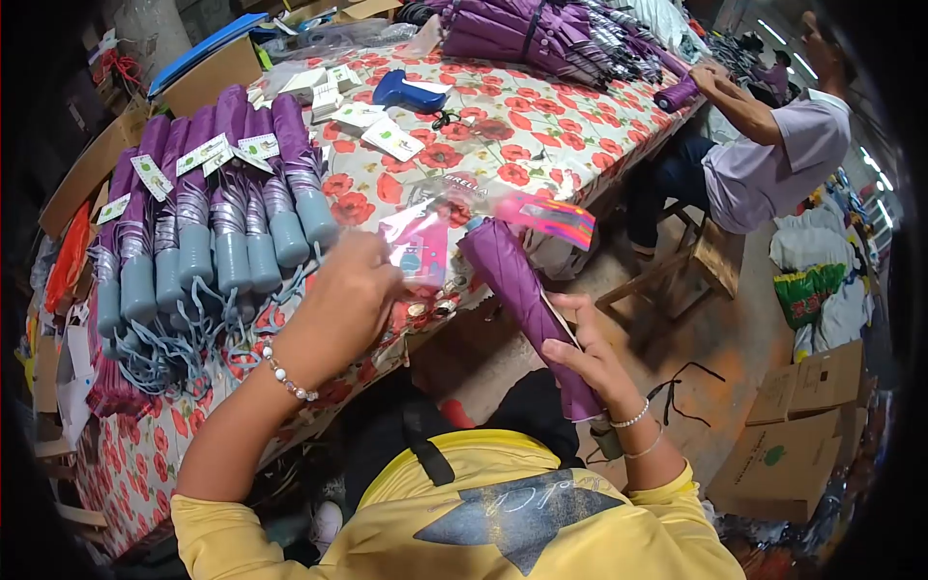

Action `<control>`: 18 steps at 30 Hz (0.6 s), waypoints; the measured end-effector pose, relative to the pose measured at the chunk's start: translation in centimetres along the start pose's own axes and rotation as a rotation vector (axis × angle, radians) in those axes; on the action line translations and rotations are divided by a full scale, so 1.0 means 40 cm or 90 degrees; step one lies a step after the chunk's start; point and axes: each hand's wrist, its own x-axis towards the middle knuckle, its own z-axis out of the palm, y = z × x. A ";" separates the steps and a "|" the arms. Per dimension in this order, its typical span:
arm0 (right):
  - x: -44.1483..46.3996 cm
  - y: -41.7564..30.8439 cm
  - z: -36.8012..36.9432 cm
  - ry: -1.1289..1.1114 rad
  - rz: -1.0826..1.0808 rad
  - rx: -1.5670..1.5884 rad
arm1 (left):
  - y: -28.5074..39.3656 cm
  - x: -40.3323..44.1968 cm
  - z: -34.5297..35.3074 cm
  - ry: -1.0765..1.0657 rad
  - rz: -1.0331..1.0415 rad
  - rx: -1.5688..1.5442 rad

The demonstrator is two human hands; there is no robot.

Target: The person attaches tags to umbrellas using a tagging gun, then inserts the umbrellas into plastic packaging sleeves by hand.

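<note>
The right hand [590,353] holds a folded purple umbrella [512,280]; the left hand [353,285], near pink packaging [419,253], has an indiscernible grip.

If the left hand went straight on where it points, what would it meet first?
Probably the pink package, just beyond the left hand; blur and unclear depth hide whether they already touch.

The right hand [588,360] grips a folded purple umbrella [514,300]. The left hand [350,295] is near grey-handled umbrellas [232,259] on the flowered desk [536,121].
</note>
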 end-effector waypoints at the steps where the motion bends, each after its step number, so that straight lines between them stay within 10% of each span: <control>1: 0.004 -0.003 0.000 0.001 -0.027 -0.022 | -0.005 -0.003 0.007 0.002 -0.021 -0.037; 6: 0.033 -0.027 -0.006 0.039 -0.117 -0.040 | -0.075 0.068 -0.083 0.041 -0.440 -0.636; 10: 0.049 -0.047 -0.009 0.061 -0.124 -0.025 | -0.266 0.178 -0.241 0.544 -0.323 -0.894; 18: -0.004 -0.093 0.020 0.002 -0.066 0.056 | -0.465 0.285 -0.311 0.518 -0.217 -1.010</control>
